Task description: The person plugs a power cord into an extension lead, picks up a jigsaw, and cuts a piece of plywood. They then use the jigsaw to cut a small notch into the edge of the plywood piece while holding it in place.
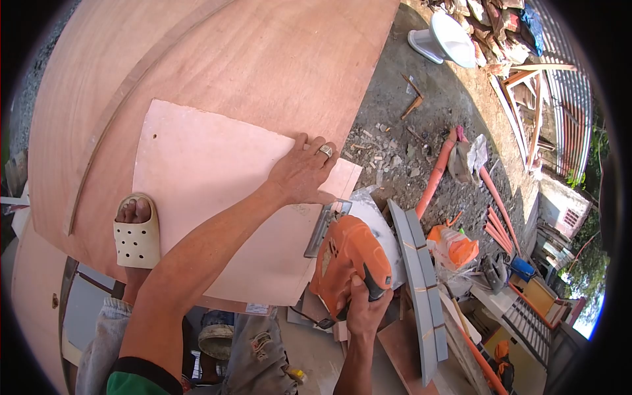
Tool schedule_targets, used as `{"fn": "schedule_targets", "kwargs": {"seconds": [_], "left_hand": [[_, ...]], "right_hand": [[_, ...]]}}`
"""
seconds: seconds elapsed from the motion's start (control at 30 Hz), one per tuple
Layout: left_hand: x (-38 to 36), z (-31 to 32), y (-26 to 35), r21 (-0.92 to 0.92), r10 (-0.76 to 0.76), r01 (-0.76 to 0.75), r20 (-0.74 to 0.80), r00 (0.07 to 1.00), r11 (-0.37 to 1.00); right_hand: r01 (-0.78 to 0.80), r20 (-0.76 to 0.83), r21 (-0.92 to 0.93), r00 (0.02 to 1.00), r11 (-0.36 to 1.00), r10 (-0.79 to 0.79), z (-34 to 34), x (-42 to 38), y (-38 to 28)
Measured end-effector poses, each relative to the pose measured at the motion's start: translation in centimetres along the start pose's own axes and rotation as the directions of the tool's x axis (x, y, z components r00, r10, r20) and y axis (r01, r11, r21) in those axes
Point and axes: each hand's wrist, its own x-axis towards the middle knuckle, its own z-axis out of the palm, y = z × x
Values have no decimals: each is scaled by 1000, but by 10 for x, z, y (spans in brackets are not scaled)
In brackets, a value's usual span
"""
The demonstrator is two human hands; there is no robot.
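My right hand (363,313) is wrapped around the handle of an orange jigsaw (349,260). The saw's metal base plate (320,229) rests at the right edge of a pale plywood piece (217,158). My left hand (299,170), with a ring on one finger, presses on that piece near its far right corner. Its thumb stretches toward the front of the base plate, and the other fingers bend down at the far edge. A thin line runs along the piece near its right edge. The saw's blade is hidden from view.
A foot in a cream clog (137,230) stands on the plywood piece. Beneath it lies a larger plywood sheet (276,59) with a curved strip (125,99). Grey metal lengths (418,283) lean right of the saw. Orange pipes (438,174), rubble and a white toilet bowl (444,43) lie beyond.
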Motion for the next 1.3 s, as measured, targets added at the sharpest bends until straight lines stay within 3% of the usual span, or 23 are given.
{"fn": "schedule_targets", "kwargs": {"seconds": [1.3], "left_hand": [[1, 1, 1, -88, -34, 31, -31, 999, 996]], "right_hand": [[10, -28, -13, 1000, 1000, -11, 1, 4, -1]]}}
